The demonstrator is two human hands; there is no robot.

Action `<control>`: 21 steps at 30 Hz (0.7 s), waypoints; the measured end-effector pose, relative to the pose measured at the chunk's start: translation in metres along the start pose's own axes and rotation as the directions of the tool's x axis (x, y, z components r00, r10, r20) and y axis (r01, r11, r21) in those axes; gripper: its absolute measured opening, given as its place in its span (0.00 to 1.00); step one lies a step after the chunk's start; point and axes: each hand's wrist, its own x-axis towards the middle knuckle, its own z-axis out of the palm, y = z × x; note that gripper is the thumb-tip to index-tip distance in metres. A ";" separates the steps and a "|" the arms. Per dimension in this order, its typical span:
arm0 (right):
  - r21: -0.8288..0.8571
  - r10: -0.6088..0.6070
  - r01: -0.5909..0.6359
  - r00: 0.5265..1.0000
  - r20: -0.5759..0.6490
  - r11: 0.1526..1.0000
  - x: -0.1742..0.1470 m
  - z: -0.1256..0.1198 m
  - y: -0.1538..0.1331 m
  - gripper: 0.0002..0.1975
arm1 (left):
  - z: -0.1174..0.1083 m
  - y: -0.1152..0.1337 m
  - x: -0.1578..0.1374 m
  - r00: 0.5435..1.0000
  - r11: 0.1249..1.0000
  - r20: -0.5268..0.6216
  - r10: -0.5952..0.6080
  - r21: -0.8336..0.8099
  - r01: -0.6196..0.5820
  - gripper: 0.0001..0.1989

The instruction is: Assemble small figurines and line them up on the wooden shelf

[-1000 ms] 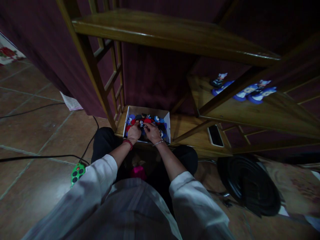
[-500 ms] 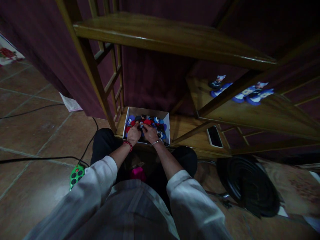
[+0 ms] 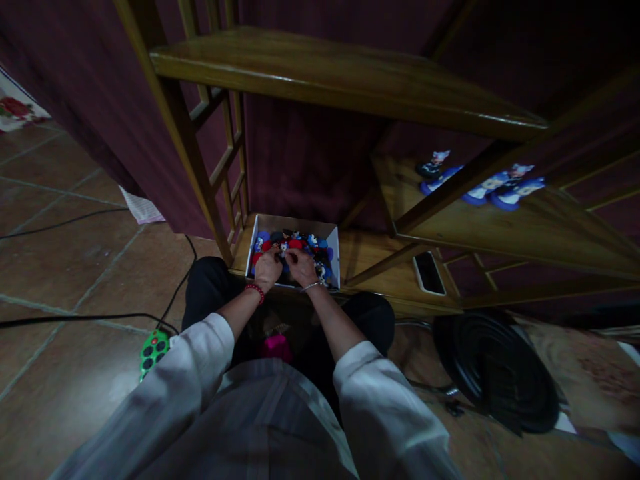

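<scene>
An open white box [image 3: 335, 257] full of small figurines with red, blue and black round bases sits on the low wooden shelf. Both hands are over it, close together. Between their fingertips is a small white-and-blue figurine [image 3: 284, 247]. My left hand [image 3: 269, 268], with a red bead bracelet at its wrist, has its fingers closed on the figurine. My right hand [image 3: 302, 268], wearing a thin bangle, pinches at it from the other side. The fingertips are small and dim, so the exact hold is hard to see.
A wooden shelf board [image 3: 340, 80] overhangs the box. More figurines [image 3: 485, 188] stand on a middle shelf at right. A phone-like dark object [image 3: 429, 273] lies on the low shelf. A green controller-like item [image 3: 154, 352], cables and a black round seat [image 3: 495, 370] are around me.
The figurine between my fingertips looked dark before and now shows a white-and-blue side. The right fingers have shifted slightly; the arms are nearly still.
</scene>
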 end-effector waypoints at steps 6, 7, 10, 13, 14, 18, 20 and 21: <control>0.119 0.083 -0.077 0.995 -0.050 0.990 0.002 -0.002 0.008 0.05 | -0.003 0.002 -0.006 0.998 0.998 -0.018 0.065 -0.023 -0.065 0.18; 0.142 0.097 -0.087 0.993 -0.062 0.986 0.002 -0.002 0.009 0.05 | -0.003 0.002 -0.007 0.997 0.996 -0.017 0.080 -0.029 -0.081 0.19; 0.231 0.139 -0.111 0.984 -0.110 0.967 0.001 -0.003 0.015 0.07 | -0.003 0.000 -0.009 0.990 0.989 -0.018 0.140 -0.050 -0.141 0.19; 0.312 0.185 -0.141 0.976 -0.114 0.939 -0.003 -0.003 0.021 0.12 | -0.001 -0.002 -0.010 0.982 0.980 -0.004 0.191 -0.055 -0.191 0.19; 0.325 0.201 -0.158 0.974 -0.103 0.932 -0.004 -0.003 0.024 0.14 | -0.001 -0.003 -0.010 0.979 0.977 0.004 0.205 -0.056 -0.205 0.19; 0.336 0.234 -0.212 0.972 -0.026 0.918 -0.009 -0.007 0.032 0.17 | -0.001 -0.003 -0.011 0.969 0.968 0.040 0.245 -0.061 -0.243 0.19; 0.336 0.234 -0.221 0.972 0.003 0.916 -0.010 -0.008 0.035 0.17 | -0.001 -0.003 -0.011 0.964 0.964 0.054 0.261 -0.066 -0.257 0.19; 0.335 0.235 -0.224 0.972 0.007 0.915 -0.011 -0.008 0.036 0.17 | -0.002 -0.003 -0.012 0.962 0.962 0.060 0.268 -0.072 -0.264 0.19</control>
